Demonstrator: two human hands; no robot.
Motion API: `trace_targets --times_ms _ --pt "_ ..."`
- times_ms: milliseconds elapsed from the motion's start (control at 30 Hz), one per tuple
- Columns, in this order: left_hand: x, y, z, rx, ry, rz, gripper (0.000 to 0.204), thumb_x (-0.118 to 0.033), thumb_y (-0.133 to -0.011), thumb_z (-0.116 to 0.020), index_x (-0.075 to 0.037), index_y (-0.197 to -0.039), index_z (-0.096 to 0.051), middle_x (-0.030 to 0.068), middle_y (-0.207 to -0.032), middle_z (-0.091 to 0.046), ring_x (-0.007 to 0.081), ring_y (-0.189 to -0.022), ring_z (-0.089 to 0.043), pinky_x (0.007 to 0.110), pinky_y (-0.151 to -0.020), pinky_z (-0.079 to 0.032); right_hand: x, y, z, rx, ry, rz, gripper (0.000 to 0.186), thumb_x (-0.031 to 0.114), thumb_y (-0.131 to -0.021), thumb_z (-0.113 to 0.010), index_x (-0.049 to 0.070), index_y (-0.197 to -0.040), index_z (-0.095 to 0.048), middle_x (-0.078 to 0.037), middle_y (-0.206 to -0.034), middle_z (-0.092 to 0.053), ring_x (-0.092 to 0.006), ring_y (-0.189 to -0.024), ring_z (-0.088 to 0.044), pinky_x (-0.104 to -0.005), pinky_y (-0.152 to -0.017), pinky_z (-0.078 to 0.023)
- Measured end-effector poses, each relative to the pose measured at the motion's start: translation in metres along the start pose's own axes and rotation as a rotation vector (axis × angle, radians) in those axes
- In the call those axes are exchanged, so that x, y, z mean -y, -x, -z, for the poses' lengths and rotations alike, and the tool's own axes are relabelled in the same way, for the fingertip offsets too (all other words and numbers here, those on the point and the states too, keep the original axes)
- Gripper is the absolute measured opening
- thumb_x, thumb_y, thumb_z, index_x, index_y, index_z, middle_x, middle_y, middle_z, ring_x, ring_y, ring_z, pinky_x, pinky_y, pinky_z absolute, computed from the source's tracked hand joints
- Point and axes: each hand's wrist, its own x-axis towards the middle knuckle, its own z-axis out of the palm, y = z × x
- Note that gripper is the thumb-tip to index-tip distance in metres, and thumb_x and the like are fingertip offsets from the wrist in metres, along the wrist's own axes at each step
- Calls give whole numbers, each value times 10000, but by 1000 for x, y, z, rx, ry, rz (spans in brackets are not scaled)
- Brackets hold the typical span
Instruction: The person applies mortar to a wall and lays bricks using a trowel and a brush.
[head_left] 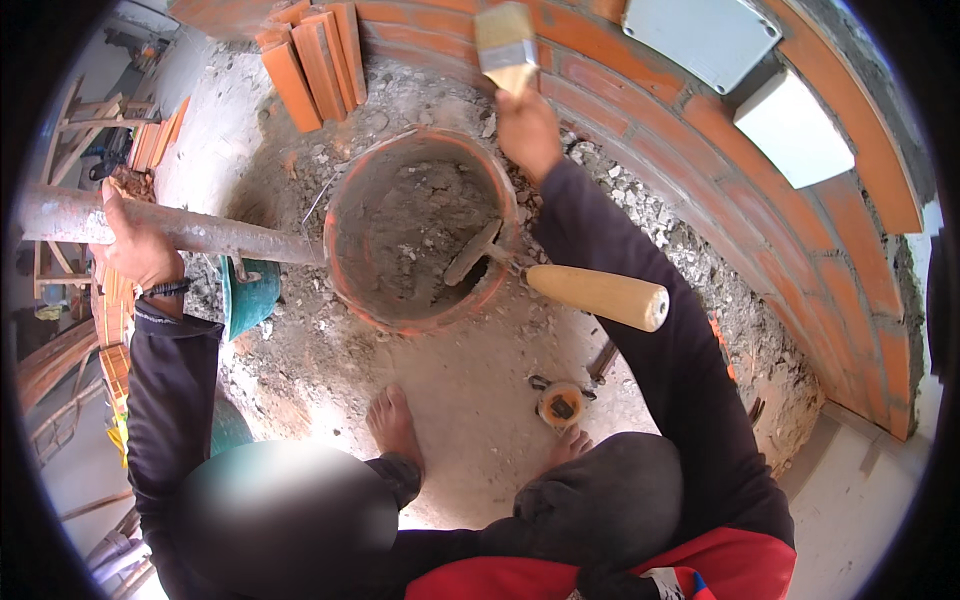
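My right hand (529,133) is closed round the handle of a wide flat paintbrush (507,48), its bristles up against the brick wall (625,75). At the left my left hand (141,243) is wrapped round a thick grey pole (245,238), whose inner end meets the rim of a round tub (336,280). Grey mortar (420,205) lies inside that tub. A trowel (600,296) with a pale wooden handle rests over the tub's right rim, its blade down in the mortar.
Several orange bricks (318,65) lean together at the back. A teal bucket (252,298) stands left of the tub. Near my foot lies a small orange tape measure (562,406). Rubble (640,195) runs along the wall's base. A white box (795,128) juts from the wall.
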Motion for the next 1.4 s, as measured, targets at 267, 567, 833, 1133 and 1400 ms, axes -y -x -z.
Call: trace_targets --times_ms 267,567,833,1133,1400 --pt "33 2 -1 2 -162 -54 646 74 -834 -536 -276 -1373 -594 304 -1090 -575 457 -895 -660 490 -792 -533 -27 57 55 -248 -518 -221 240 263 -1053 -483 32 -1009 -529 -86 -776 -551 -226 -646 -538 -362 -580 -440" --pt "37 7 -9 80 -145 12 659 67 -829 -519 -243 -1410 -556 296 -1115 -583 426 -887 -662 466 -803 -538 -16 30 35 -90 -350 -223 302 271 -1038 -476 -12 -1063 -581 -261 -827 -645 -420 -764 -650 -485 -674 -477" --pt "34 1 -10 6 -75 -77 627 22 -850 -537 -258 -1410 -554 301 -1123 -570 429 -933 -644 470 -826 -519 -5 73 74 -336 -917 -306 231 269 -1088 -417 95 -940 -450 26 -675 -440 -69 -542 -423 -241 -478 -382" --pt "48 7 -7 91 -59 22 590 26 -889 -536 -262 -1403 -558 280 -1130 -566 422 -973 -646 439 -855 -525 -37 65 70 -281 -557 -166 233 270 -1063 -468 58 -977 -512 -71 -732 -531 -216 -615 -519 -343 -557 -434" --pt "46 3 -16 45 -133 -36 640 43 -805 -513 -231 -1378 -592 278 -1048 -635 431 -892 -649 466 -801 -517 -35 47 54 -106 -458 -230 147 238 -1061 -499 97 -1016 -503 24 -713 -465 -90 -571 -442 -257 -493 -385"
